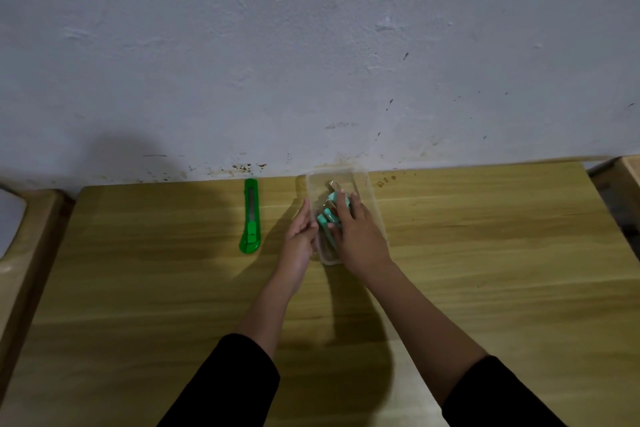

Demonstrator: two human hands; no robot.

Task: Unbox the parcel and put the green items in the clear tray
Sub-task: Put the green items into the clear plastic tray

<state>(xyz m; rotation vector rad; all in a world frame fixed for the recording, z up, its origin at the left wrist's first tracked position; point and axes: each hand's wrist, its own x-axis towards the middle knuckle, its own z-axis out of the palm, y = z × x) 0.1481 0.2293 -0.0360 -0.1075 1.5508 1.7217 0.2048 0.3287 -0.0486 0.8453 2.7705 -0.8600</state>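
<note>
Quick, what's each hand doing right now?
Left hand: open, flat against the clear tray.
Right hand: on the green items, grip cannot be told.

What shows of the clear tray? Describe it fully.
The clear tray is a long see-through plastic box, open on top, flat at the far edge of the wooden table. Pale green items lie inside. The left hand rests straight-fingered against its left side; the right hand reaches in, fingers on the items.
</note>
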